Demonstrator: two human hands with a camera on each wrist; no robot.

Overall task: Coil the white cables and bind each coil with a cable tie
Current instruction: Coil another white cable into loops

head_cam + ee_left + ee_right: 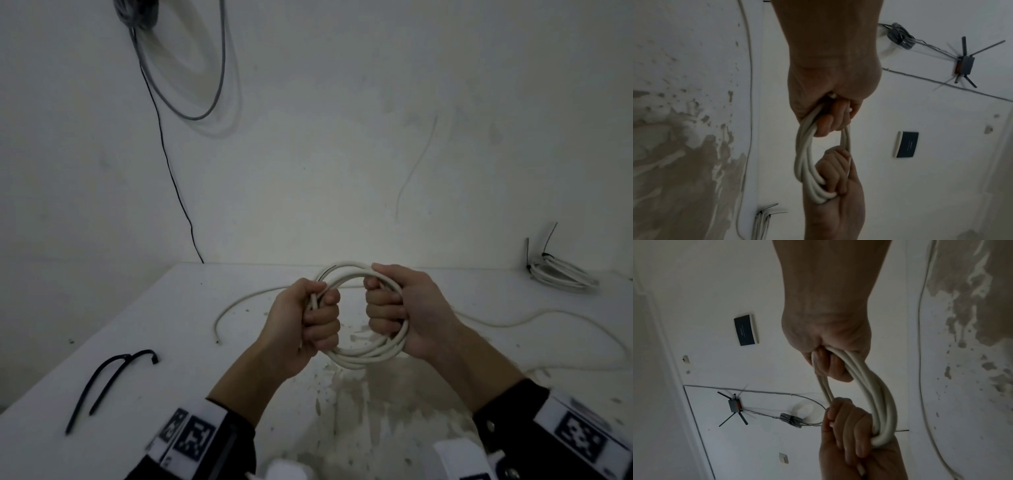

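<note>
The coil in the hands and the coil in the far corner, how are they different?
The held coil is up off the table, gripped by the left hand and right hand; the corner coil lies flat. The corner coil wears black ties; the held coil shows none. Both are white cable.

My left hand (310, 317) and right hand (399, 310) hide parts of the cable coil (368, 354); the loose cable (513, 323) beside it leaves the right edge.

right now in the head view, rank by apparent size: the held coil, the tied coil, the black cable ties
1. held coil, largest, though nearest the camera
2. and 3. black cable ties and tied coil: too alike, and the coil lies farther back, so unranked
</note>
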